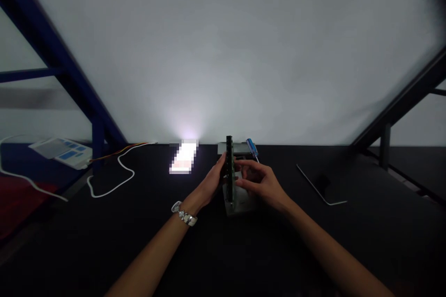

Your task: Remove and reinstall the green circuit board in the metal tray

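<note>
A green circuit board (229, 171) stands upright on edge in a grey metal fixture (232, 205) at the middle of the black table (223, 250). My left hand (211, 183) grips the board's left face, with a metal link bracelet (184, 213) on that wrist. From the other side, my right hand (259, 182) reaches in with its fingers apart, the fingertips at or very near the board. A blue-handled screwdriver (252, 147) lies just behind the board.
An L-shaped metal rod (320, 192) lies on the right. A white cable (111, 183), orange wires (120, 151) and a printed sheet with blue patches (61, 152) are on the left. A pixelated bright patch (184, 157) glows on the table. Blue steel struts (59, 55) rise at left.
</note>
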### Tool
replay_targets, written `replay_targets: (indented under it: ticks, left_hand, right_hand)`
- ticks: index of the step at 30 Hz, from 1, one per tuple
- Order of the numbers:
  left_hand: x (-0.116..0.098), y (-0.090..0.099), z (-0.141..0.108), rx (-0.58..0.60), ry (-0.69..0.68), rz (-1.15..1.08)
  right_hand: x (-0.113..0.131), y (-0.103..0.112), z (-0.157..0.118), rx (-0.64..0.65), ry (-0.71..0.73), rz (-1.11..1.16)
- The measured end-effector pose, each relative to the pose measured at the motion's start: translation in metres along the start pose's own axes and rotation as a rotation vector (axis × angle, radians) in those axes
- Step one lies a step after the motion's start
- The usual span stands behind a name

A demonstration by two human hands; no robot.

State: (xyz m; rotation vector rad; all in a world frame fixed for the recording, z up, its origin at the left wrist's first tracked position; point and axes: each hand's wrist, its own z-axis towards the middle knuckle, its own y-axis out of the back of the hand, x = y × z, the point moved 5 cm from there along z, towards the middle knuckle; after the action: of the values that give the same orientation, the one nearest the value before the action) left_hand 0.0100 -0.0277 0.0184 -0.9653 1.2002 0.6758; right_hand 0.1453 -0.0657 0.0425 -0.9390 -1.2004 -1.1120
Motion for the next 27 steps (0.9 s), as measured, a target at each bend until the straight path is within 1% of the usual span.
replay_targets:
  ticks: [3,6,8,10,12,14,16,18,20,23,25,27]
  left_hand:
    - [0.009,0.000,0.000,-0.044,0.113,-0.136]
    - [0.011,0.000,0.001,-0.066,0.108,-0.167]
    - [0.010,0.000,0.001,-0.069,0.077,-0.095]
    - [0.008,0.001,0.002,-0.092,0.022,0.058]
    - [0.006,0.005,0.003,-0.136,-0.021,0.221]
    - [0.003,0.009,0.004,-0.181,-0.055,0.331]
    - [-0.002,0.015,0.004,-0.218,-0.095,0.368]
    - [-0.010,0.020,0.004,-0.241,-0.141,0.347]
    - [-0.020,0.023,0.004,-0.234,-0.178,0.296]
    - [-0.031,0.022,0.000,-0.175,-0.208,0.240]
    - [-0.035,0.018,-0.003,-0.124,-0.205,0.221]
    - [-0.036,0.014,-0.005,-0.064,-0.182,0.201]
  right_hand:
    - [0.002,0.000,-0.001,0.004,0.013,-0.023]
    - [0.003,0.009,0.001,-0.051,0.018,-0.051]
    - [0.003,0.014,0.002,-0.092,-0.001,-0.064]
    - [0.002,0.018,0.004,-0.114,-0.017,-0.058]
    - [0.001,0.020,0.005,-0.117,-0.025,-0.039]
    - [-0.001,0.023,0.007,-0.118,-0.040,-0.039]
    - [-0.005,0.029,0.008,-0.134,-0.057,-0.062]
    - [-0.011,0.036,0.010,-0.158,-0.069,-0.075]
    - [-0.017,0.039,0.012,-0.167,-0.083,-0.065]
    - [-0.025,0.036,0.013,-0.133,-0.122,-0.049]
    - [-0.027,0.032,0.012,-0.116,-0.132,-0.050]
    - [-0.024,0.029,0.010,-0.124,-0.113,-0.068]
